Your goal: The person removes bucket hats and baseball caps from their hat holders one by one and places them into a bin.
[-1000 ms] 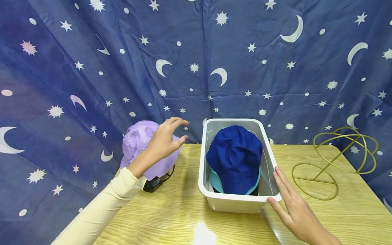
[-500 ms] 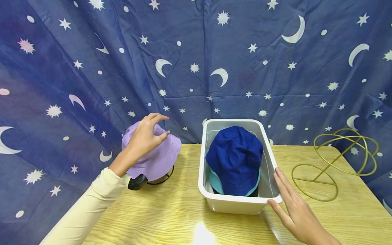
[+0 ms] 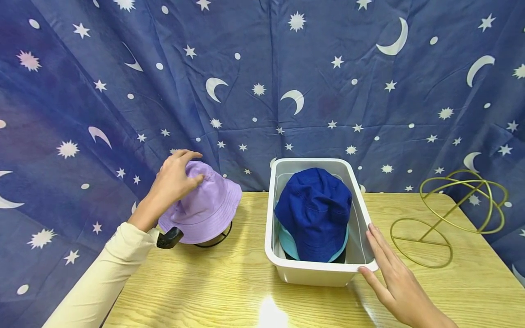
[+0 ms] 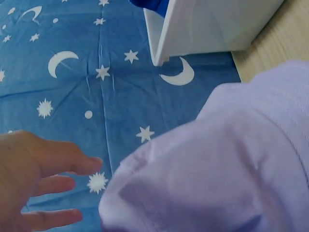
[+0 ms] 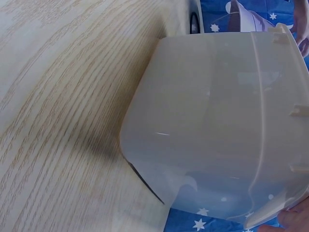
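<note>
A lilac bucket hat (image 3: 209,200) sits on a dark wire stand (image 3: 223,236) at the left of the table. My left hand (image 3: 170,180) hovers at the hat's crown, its fingers and thumb spread apart. In the left wrist view, a gap shows between those fingertips and the hat (image 4: 207,174). My right hand (image 3: 391,275) rests on the near right corner of a white plastic bin (image 3: 320,275), fingers straight along the side and thumb at the front rim. Inside lies a dark blue bucket hat (image 3: 316,214) over a light turquoise one (image 3: 289,241).
A gold wire hat stand (image 3: 434,223) stands bare on the right of the wooden table (image 3: 197,291). Behind the table hangs a blue cloth (image 3: 246,91) with white moons and stars. A black device (image 3: 169,238) is at my left wrist.
My left hand has moved left, from the right side of the lilac hat across to its crown's left. The right hand and the bin have stayed put.
</note>
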A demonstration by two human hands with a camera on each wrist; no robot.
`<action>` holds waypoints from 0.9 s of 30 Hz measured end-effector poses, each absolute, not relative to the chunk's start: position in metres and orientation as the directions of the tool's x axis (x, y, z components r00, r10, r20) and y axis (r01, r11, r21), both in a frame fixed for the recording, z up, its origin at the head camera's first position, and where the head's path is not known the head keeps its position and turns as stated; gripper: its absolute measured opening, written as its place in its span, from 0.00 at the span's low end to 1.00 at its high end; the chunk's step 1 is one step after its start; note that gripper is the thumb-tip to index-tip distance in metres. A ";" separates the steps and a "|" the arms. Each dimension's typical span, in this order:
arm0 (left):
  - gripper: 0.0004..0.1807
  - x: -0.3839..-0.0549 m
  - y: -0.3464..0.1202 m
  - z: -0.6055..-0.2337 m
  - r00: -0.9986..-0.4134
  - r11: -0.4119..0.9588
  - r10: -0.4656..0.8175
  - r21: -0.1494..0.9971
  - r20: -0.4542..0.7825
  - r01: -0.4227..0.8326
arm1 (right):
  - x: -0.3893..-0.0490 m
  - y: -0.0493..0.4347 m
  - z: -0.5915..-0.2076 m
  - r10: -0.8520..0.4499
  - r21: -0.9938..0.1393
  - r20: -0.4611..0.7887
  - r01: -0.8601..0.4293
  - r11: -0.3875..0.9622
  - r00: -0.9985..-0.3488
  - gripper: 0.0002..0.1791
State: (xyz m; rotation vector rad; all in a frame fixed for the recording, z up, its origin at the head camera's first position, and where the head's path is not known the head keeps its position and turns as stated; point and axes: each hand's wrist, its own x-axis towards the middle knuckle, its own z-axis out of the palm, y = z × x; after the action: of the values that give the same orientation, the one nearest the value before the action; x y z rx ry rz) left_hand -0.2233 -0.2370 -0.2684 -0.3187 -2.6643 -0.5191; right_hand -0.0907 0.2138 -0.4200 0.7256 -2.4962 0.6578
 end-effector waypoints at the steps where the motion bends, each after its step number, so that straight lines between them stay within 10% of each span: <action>1: 0.24 -0.225 -0.239 -0.269 -0.894 0.906 0.143 0.308 0.424 0.291 | -0.091 0.214 -0.420 -0.369 -0.312 0.542 -0.588 0.746 -0.755 0.38; 27: 0.04 -0.242 -0.254 -0.284 -0.837 0.902 0.009 0.357 0.548 0.244 | -0.088 0.214 -0.421 -0.359 -0.313 0.518 -0.562 0.765 -0.777 0.39</action>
State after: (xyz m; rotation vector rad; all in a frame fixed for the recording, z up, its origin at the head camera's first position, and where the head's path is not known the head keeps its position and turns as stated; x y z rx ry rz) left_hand -0.2422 -0.2535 -0.2839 -0.1818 -2.5092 -0.5672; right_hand -0.0884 0.2138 -0.4208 0.6976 -2.5273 0.6417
